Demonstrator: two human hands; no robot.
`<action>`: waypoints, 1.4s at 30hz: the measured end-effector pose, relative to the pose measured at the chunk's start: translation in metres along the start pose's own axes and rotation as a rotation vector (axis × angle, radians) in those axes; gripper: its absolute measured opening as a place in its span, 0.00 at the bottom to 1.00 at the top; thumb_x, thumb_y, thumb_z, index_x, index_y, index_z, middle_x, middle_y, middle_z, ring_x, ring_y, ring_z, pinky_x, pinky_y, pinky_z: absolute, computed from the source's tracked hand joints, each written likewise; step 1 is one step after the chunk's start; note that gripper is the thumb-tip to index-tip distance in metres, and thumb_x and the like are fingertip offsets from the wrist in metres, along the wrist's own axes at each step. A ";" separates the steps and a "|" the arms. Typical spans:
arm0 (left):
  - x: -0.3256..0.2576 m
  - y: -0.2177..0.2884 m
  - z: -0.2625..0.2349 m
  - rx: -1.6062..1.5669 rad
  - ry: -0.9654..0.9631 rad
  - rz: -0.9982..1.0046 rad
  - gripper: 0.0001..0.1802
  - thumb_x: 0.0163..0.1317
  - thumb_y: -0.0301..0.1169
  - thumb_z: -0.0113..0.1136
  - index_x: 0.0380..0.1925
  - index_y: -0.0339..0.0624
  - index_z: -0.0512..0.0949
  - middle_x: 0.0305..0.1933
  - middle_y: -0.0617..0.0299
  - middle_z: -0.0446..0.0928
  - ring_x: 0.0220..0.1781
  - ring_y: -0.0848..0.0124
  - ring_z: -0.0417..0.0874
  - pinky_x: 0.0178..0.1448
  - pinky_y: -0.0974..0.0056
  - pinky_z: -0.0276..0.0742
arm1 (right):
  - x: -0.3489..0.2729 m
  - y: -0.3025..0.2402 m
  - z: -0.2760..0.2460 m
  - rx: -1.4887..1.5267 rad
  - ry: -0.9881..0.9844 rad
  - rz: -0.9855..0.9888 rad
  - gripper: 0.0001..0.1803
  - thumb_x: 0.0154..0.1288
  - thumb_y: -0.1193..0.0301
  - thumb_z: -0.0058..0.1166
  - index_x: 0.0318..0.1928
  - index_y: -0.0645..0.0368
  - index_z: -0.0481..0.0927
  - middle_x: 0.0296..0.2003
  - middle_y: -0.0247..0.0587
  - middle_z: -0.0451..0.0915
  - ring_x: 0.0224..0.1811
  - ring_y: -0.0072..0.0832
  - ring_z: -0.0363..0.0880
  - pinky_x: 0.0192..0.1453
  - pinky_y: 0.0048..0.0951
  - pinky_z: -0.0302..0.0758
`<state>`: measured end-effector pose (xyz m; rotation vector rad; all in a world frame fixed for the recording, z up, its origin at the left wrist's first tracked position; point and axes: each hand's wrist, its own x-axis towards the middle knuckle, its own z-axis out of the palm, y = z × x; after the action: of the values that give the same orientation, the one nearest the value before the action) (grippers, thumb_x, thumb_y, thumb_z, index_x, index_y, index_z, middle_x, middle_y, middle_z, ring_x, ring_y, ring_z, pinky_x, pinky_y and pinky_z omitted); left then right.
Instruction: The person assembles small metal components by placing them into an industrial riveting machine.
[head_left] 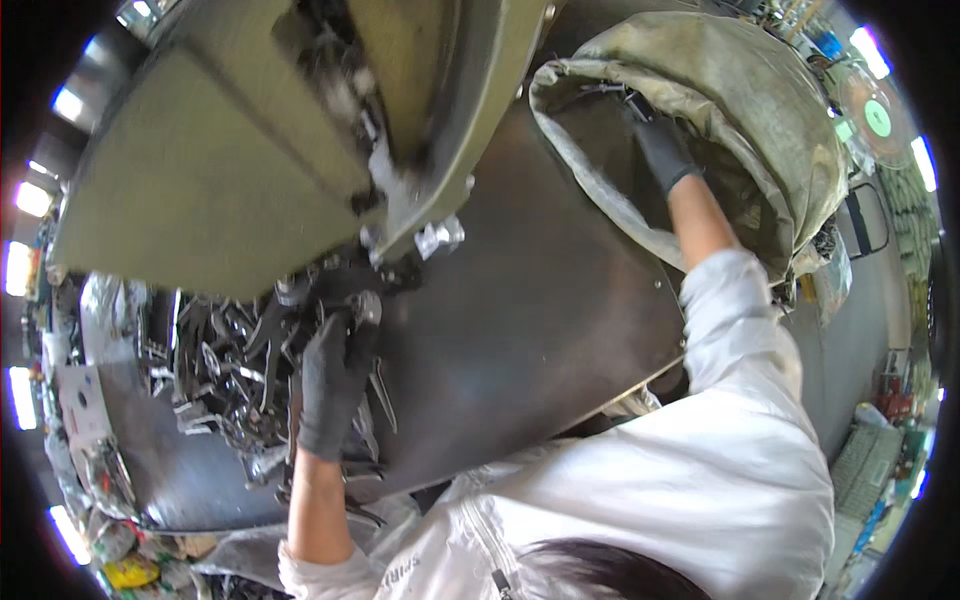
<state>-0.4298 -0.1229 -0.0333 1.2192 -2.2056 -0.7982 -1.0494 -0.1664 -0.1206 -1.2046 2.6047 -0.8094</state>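
My left hand [334, 385], in a dark grey glove, is closed around a metal piece [367, 307] with a rounded silver end. It is at the right side of a heap of dark and silver metal tool parts [235, 370], below a large olive-green metal housing [200, 170]. My right hand [664, 152], gloved alike, reaches into the mouth of a big grey-green fabric sack [800, 110] at the far right. At its fingertips is a dark metal piece [637, 103] with thin light ends; its exact kind is too small to tell.
A dark metal tabletop [510, 290] lies between my hands. A crumpled shiny piece [440, 236] hangs at the housing's lower edge. At the left stands a cardboard box [88, 415]; at the right are a fan [877, 118] and a grey crate [866, 462].
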 end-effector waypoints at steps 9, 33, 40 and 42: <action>0.007 -0.006 0.012 0.049 0.000 -0.102 0.10 0.67 0.25 0.65 0.46 0.33 0.82 0.40 0.42 0.84 0.42 0.45 0.86 0.45 0.51 0.81 | 0.216 0.114 -0.061 -0.790 0.214 -0.404 0.37 0.79 0.43 0.40 0.75 0.54 0.72 0.76 0.51 0.69 0.79 0.42 0.66 0.82 0.42 0.59; -0.010 0.008 0.013 -0.010 -0.046 -0.146 0.12 0.76 0.33 0.62 0.44 0.31 0.81 0.32 0.47 0.82 0.32 0.56 0.86 0.34 0.55 0.77 | -0.114 0.024 -0.105 -0.356 -0.141 -0.692 0.27 0.69 0.76 0.56 0.68 0.53 0.78 0.72 0.49 0.73 0.72 0.48 0.73 0.77 0.41 0.70; -0.035 -0.002 0.021 -0.149 0.166 0.090 0.11 0.76 0.31 0.60 0.46 0.31 0.81 0.34 0.52 0.83 0.30 0.67 0.81 0.38 0.60 0.78 | -0.138 -0.010 -0.076 -0.159 0.104 -0.791 0.15 0.74 0.69 0.57 0.58 0.57 0.83 0.53 0.55 0.83 0.57 0.54 0.81 0.60 0.48 0.77; -0.038 -0.033 0.014 -0.171 -0.090 -0.228 0.18 0.81 0.37 0.55 0.54 0.30 0.81 0.42 0.60 0.84 0.37 0.75 0.84 0.42 0.69 0.80 | -0.167 -0.076 -0.080 -0.072 0.082 -0.841 0.15 0.76 0.68 0.56 0.59 0.57 0.82 0.51 0.54 0.83 0.54 0.52 0.83 0.57 0.46 0.79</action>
<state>-0.4021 -0.1006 -0.0710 1.3880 -2.0407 -1.1287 -0.9173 -0.0493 -0.0260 -2.3759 2.1359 -0.8806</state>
